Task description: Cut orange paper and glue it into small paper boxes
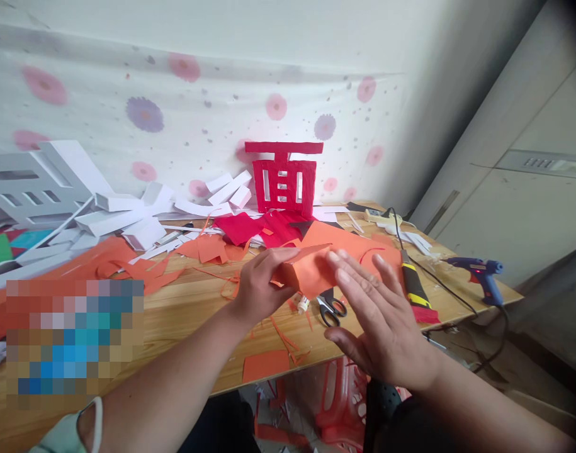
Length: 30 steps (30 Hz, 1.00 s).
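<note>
My left hand [264, 283] pinches the left side of a folded orange paper piece [311, 270] above the table. My right hand [375, 321] is open, fingers stretched out, its fingertips against the right side of that piece. Under the hands lie black-handled scissors [333, 311], partly covered by the paper, and a small white-and-orange object [303, 306] I cannot make out. A larger orange sheet [337, 236] lies just behind the held piece.
A red cut-out character form [288, 182] stands against the wall. White paper forms [118, 217] pile up at left. A blue glue gun [481, 274] rests at the right edge, near a black-and-yellow handled tool [416, 289]. Orange scraps [266, 365] lie at the front edge.
</note>
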Available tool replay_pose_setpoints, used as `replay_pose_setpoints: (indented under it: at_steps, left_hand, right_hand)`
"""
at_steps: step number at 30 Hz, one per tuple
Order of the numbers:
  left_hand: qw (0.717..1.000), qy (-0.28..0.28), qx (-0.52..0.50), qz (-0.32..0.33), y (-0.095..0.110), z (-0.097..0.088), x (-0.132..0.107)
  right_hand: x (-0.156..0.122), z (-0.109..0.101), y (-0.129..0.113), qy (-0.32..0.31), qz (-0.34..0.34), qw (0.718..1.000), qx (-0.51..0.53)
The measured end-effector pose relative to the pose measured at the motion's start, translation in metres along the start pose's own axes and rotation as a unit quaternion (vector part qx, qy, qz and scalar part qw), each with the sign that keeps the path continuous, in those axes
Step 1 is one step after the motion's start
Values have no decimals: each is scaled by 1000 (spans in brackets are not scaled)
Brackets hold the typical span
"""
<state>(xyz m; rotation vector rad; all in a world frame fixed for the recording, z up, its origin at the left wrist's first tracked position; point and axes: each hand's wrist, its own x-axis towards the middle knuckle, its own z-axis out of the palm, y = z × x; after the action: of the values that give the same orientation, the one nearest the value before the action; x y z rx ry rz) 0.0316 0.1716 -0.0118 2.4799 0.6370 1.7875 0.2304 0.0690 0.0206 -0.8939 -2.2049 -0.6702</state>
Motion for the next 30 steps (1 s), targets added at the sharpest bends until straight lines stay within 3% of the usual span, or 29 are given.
replay_pose_setpoints:
  at_steps: [3,10,17,30]
  left_hand:
    - [1000,2,19,18,-1,0,-1]
    - [997,8,36,64,0,0,-3]
    - [999,1,33,37,-2,4,-7]
    - [999,4,18,33,-4,4,-6]
  right_hand:
    - [-1,2,1,-30,-3,1000,-7]
    - [-1,2,-4,5,-16,1000,16]
    - [-1,1,-6,46,27,995,84]
    - [3,-11,-7,62,34,994,84]
